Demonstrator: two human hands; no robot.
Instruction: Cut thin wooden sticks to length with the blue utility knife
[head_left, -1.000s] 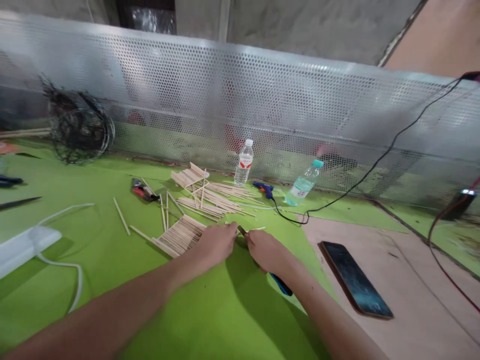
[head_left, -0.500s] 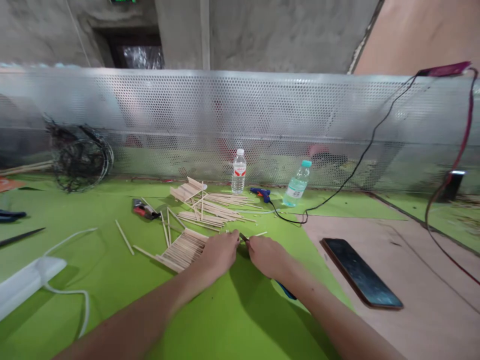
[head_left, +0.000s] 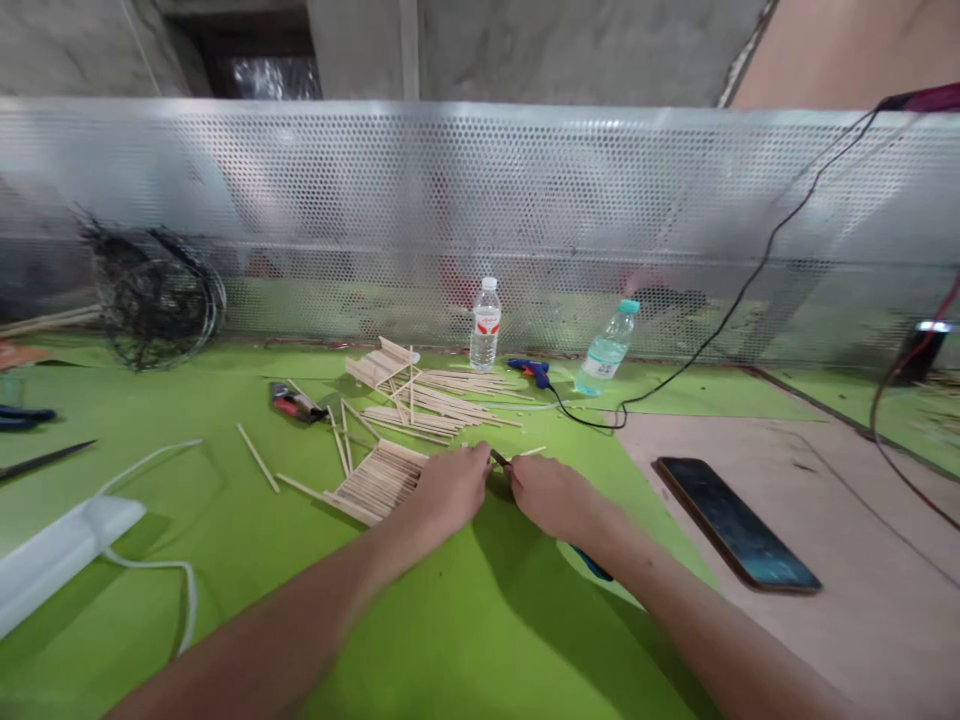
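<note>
View drift — cutter [head_left: 594,567] in right hand [head_left: 553,496]

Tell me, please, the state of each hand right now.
Left hand: curled by the stick panel; grip cannot be told.
Right hand: closed on the blue-handled tool.

A thin pale wooden stick [head_left: 527,453] is lying almost flat on the green mat [head_left: 465,630], its free end pointing right and its other end disappearing between the hands. A blue-handled cutter [head_left: 594,566] is sitting gripped in the right hand [head_left: 551,497], its dark nose meeting the stick and its handle poking out under the wrist. A flat panel of sticks [head_left: 379,478] is resting just beside the left hand [head_left: 450,490].
</note>
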